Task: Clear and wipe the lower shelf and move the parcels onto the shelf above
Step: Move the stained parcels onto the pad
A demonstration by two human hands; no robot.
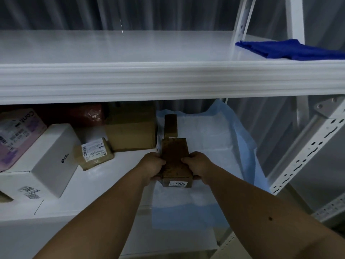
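Between both palms, brown parcel (176, 163) clasped by left hand (153, 168) and right hand (198, 168), pale sheet (205, 139) beneath, white box (50, 157) far left.

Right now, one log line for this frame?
left hand + right hand: gripping brown parcel | lower shelf | blue cloth: upper shelf

A white label reading "3004" is seen on the near end face of the brown parcel (176, 161). On the pink box (17, 135) at far left, large white letters "Cont" are read, upside down, the rest cut off; its shipping label is too blurred to read. Barcodes and small inverted digits are noted on the label of the small tan parcel (95, 153), not reliably legible. A small dark logo on the white box (54, 157) is unreadable.
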